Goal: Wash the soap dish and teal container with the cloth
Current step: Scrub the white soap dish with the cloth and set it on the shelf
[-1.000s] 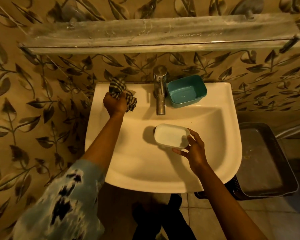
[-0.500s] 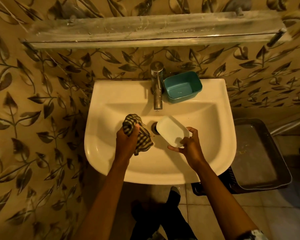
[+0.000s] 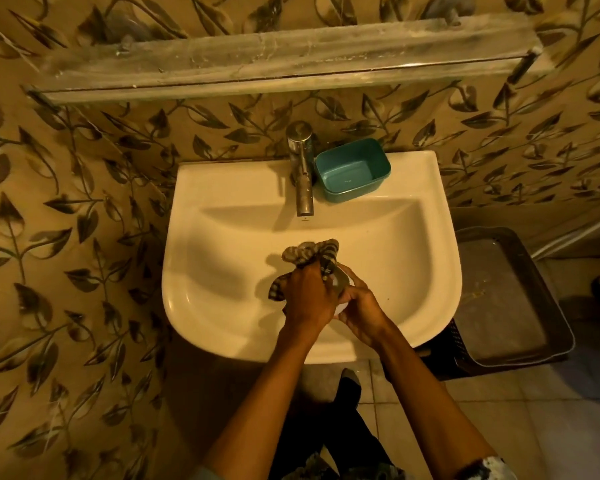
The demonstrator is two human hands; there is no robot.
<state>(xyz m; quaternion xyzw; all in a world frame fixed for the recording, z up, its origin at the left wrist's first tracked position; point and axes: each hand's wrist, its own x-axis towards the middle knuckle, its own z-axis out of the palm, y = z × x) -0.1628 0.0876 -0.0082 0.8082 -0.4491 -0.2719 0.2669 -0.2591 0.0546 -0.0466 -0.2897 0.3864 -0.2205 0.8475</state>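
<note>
Over the white sink basin (image 3: 222, 271), my left hand (image 3: 307, 296) is closed on the checked cloth (image 3: 309, 254), which is pressed against the white soap dish (image 3: 342, 282). My right hand (image 3: 361, 306) holds the dish from the right side. Both hands and the cloth hide most of the dish; only a small pale part shows between them. The teal container (image 3: 352, 171) stands empty on the sink's back ledge, just right of the metal tap (image 3: 302, 168), away from both hands.
A dusty shelf (image 3: 291, 60) runs along the leaf-patterned wall above the sink. A dark tray on a basket (image 3: 510, 299) stands to the right of the sink. Tiled floor and my legs lie below.
My left hand carried the cloth from the back-left ledge down into the basin and onto the soap dish. My right hand drew the dish closer and tilted it against the cloth.
</note>
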